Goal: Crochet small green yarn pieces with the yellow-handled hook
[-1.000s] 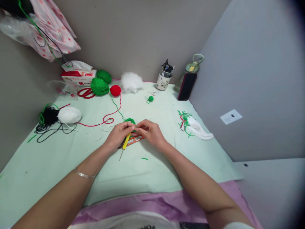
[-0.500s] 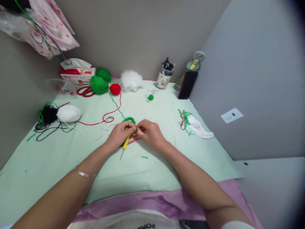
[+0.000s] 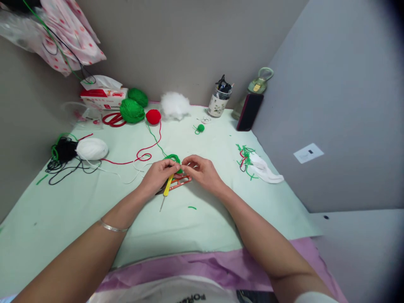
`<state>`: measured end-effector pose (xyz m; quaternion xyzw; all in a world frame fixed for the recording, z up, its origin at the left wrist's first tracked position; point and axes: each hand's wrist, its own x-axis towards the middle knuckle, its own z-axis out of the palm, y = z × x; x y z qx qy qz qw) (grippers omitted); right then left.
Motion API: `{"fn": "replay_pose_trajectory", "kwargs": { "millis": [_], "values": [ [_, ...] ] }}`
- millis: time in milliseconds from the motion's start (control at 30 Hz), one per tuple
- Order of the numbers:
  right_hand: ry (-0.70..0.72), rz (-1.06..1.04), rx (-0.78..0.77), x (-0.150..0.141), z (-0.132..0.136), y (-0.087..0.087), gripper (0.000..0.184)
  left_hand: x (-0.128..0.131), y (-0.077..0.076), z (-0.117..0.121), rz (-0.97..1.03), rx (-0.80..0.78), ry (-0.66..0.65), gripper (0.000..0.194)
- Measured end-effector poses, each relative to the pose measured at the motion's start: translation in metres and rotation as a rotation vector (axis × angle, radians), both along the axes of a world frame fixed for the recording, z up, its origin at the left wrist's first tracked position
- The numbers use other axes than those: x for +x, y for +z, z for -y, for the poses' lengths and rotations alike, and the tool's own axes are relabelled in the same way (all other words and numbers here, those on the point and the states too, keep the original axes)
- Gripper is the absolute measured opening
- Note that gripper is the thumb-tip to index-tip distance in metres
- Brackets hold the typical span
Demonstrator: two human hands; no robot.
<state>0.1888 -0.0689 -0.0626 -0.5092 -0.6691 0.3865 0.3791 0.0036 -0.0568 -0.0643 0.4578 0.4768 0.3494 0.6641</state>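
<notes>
My left hand (image 3: 158, 176) and my right hand (image 3: 202, 171) meet at the middle of the pale green table cover (image 3: 94, 219). Both pinch a small green yarn piece (image 3: 173, 160) between their fingertips. A green strand runs from it back to the green yarn ball (image 3: 131, 110). Under the hands lie a yellow-handled crochet hook (image 3: 167, 187) and an orange slotted tool (image 3: 181, 182). My left wrist wears a thin bangle (image 3: 112, 227).
A red yarn ball (image 3: 153, 116), white stuffing (image 3: 174, 105), red scissors (image 3: 112, 119) and a tissue box (image 3: 104, 94) stand at the back. White yarn (image 3: 92, 148) and black yarn (image 3: 65, 151) lie left. A jar (image 3: 218, 105), phone (image 3: 249, 112) and yarn scraps (image 3: 248, 160) are right.
Both hands stay together on the green yarn piece; the fingers shift only slightly. The view has drifted a little.
</notes>
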Motion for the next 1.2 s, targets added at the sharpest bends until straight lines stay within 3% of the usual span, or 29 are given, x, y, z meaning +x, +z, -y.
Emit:
{"fn": "replay_pose_trajectory", "kwargs": {
  "millis": [333, 767, 1200],
  "values": [
    [0.008, 0.044, 0.111, -0.002, -0.001, -0.01, 0.01, -0.001, -0.006, -0.003, 0.006, 0.024, 0.001, 0.039],
    [-0.009, -0.155, -0.13, -0.004, -0.002, -0.006, 0.012, -0.001, -0.004, 0.0, 0.035, -0.004, 0.038, 0.029],
    [-0.003, -0.159, -0.084, 0.0, 0.0, 0.002, 0.015, -0.001, -0.007, 0.0, 0.055, 0.005, 0.043, 0.037]
  ]
}}
